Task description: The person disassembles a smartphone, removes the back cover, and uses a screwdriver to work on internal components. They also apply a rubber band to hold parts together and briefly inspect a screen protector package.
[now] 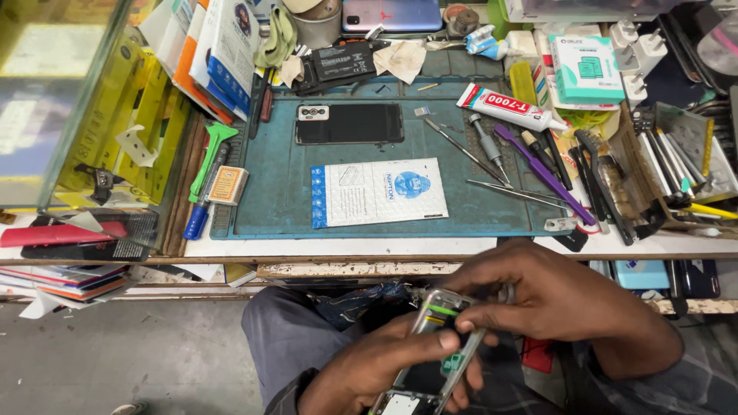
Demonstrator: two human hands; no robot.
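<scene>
An opened phone (434,350) lay over the person's lap, near the workbench edge. The left hand (377,369) gripped it from below; the right hand (538,296) pinched its upper end. Farther off, a black phone (350,123) rested on the teal mat (477,207).

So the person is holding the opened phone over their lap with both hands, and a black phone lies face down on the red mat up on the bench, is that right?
Not quite: the mat is teal, not red, as the head view shows. The rest holds: the left hand and right hand hold the opened phone over the lap, and the black phone lies face down on that mat on the bench.
</scene>
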